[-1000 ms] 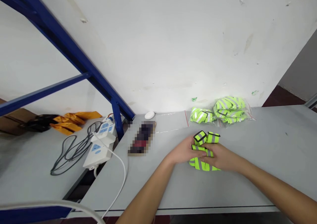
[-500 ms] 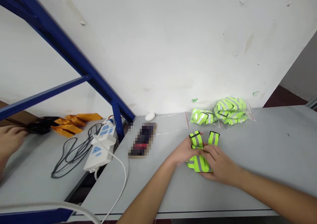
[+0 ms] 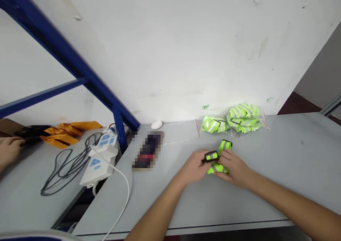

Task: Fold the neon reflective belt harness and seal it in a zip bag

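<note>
Both my hands meet over a neon yellow-green reflective band (image 3: 220,157) with grey stripes and black ends, lying on the grey table (image 3: 279,170). My left hand (image 3: 194,167) pinches the band's black-edged end with curled fingers. My right hand (image 3: 234,169) covers and grips the folded part of the same band from the right. One strip end sticks up behind my fingers.
Clear bags of the same bands (image 3: 234,118) lie against the white wall. A blurred dark object (image 3: 147,151) and a small white puck (image 3: 156,124) sit left of my hands. Power strips (image 3: 99,155) with cables, a blue frame post (image 3: 119,136), orange fabric (image 3: 61,132) and another person's hand (image 3: 9,150) are further left.
I have folded the band smaller and drawn it slightly nearer. The view shifted a little. Another person's hand appeared at the left edge by the dark object.
</note>
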`<control>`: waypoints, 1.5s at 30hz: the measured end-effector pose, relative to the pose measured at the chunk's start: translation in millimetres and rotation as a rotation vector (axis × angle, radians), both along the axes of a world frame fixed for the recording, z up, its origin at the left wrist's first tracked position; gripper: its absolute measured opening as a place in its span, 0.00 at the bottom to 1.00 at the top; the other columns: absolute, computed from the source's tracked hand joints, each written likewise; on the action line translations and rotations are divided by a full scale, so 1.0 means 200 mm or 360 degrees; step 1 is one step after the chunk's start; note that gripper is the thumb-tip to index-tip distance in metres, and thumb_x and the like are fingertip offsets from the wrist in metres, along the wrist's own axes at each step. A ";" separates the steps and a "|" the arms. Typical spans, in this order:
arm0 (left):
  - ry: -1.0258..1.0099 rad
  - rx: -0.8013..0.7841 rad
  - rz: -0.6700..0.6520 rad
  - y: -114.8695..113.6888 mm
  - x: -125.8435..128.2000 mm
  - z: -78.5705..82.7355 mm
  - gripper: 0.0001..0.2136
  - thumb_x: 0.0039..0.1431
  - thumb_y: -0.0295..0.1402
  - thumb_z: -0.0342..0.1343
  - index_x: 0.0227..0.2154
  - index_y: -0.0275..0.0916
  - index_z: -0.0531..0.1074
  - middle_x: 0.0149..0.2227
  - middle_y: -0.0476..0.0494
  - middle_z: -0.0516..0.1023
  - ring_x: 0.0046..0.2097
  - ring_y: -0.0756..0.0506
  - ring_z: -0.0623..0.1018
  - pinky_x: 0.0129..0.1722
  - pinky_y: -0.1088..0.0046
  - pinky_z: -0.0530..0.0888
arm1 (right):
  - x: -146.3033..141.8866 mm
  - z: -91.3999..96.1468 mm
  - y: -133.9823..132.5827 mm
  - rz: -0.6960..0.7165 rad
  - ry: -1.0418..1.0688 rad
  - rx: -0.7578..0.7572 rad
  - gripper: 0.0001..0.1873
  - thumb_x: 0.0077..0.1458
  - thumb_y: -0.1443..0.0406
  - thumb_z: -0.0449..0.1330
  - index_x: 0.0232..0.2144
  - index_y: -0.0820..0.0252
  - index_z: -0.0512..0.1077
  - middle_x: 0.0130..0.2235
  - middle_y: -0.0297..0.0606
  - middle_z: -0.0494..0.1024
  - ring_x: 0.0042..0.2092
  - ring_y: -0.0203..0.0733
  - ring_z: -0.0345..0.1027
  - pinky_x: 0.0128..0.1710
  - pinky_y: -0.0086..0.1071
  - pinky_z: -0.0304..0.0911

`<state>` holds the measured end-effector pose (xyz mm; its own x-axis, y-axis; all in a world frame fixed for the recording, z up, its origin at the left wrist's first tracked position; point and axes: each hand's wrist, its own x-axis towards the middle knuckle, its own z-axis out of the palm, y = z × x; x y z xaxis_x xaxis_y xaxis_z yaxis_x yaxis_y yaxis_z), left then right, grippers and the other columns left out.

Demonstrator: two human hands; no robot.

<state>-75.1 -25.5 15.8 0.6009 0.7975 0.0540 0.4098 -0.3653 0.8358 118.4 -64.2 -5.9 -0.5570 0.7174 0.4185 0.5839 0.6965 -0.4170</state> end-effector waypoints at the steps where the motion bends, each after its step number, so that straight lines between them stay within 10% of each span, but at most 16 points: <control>1: 0.0016 -0.0014 -0.0017 0.00 -0.01 0.01 0.10 0.60 0.33 0.48 0.27 0.38 0.70 0.27 0.51 0.70 0.30 0.49 0.69 0.29 0.76 0.66 | 0.01 0.01 0.00 -0.0018 0.0021 -0.0070 0.08 0.59 0.60 0.57 0.33 0.59 0.66 0.33 0.39 0.71 0.37 0.43 0.65 0.42 0.40 0.64; 14: 0.0082 -0.0083 0.0155 0.01 0.01 0.00 0.17 0.48 0.40 0.64 0.39 0.41 0.67 0.33 0.53 0.73 0.34 0.49 0.72 0.32 0.76 0.67 | 0.03 0.10 0.08 -0.0381 0.0271 -0.0704 0.13 0.55 0.55 0.61 0.36 0.56 0.68 0.35 0.35 0.76 0.36 0.41 0.69 0.34 0.33 0.61; 22: 0.0092 0.0017 0.0083 0.01 0.01 -0.01 0.14 0.51 0.40 0.62 0.39 0.40 0.74 0.36 0.50 0.79 0.36 0.47 0.76 0.35 0.75 0.71 | 0.07 0.03 0.09 -0.0535 0.0762 -0.0620 0.21 0.57 0.53 0.56 0.49 0.56 0.61 0.44 0.40 0.75 0.41 0.41 0.71 0.39 0.35 0.65; 28: -0.0004 0.0205 -0.0196 -0.01 0.02 -0.02 0.15 0.54 0.31 0.60 0.45 0.45 0.75 0.48 0.51 0.79 0.47 0.47 0.78 0.49 0.73 0.71 | 0.26 0.02 0.22 -0.1060 0.0411 -0.0701 0.24 0.59 0.46 0.48 0.29 0.58 0.69 0.32 0.39 0.74 0.35 0.44 0.67 0.34 0.35 0.60; 33: 0.0187 0.0443 -0.0371 -0.04 0.05 -0.03 0.22 0.54 0.25 0.57 0.53 0.47 0.69 0.52 0.50 0.76 0.49 0.47 0.77 0.49 0.74 0.71 | 0.24 0.00 0.24 -0.0919 0.0123 -0.0907 0.19 0.48 0.48 0.60 0.22 0.57 0.65 0.25 0.32 0.69 0.29 0.40 0.62 0.29 0.32 0.55; 39: 0.0339 0.0562 -0.0284 -0.06 0.07 -0.05 0.15 0.60 0.32 0.53 0.51 0.44 0.68 0.48 0.46 0.78 0.46 0.45 0.78 0.46 0.69 0.73 | 0.20 0.04 0.20 -0.0264 0.0805 -0.1228 0.09 0.52 0.60 0.59 0.35 0.56 0.65 0.33 0.31 0.74 0.34 0.38 0.67 0.31 0.31 0.61; 45: 0.0291 0.0301 0.0020 -0.05 0.09 -0.04 0.15 0.59 0.37 0.54 0.49 0.43 0.64 0.45 0.46 0.78 0.43 0.43 0.79 0.41 0.68 0.73 | 0.17 0.18 0.07 -0.0178 0.0345 -0.0959 0.11 0.60 0.64 0.50 0.41 0.57 0.70 0.39 0.37 0.76 0.39 0.42 0.70 0.38 0.36 0.66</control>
<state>-57.3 -36.4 6.9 0.6046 0.7910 0.0939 0.5533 -0.5019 0.6648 152.7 -51.0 29.8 -0.4133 0.9104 0.0194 0.4978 0.2438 -0.8323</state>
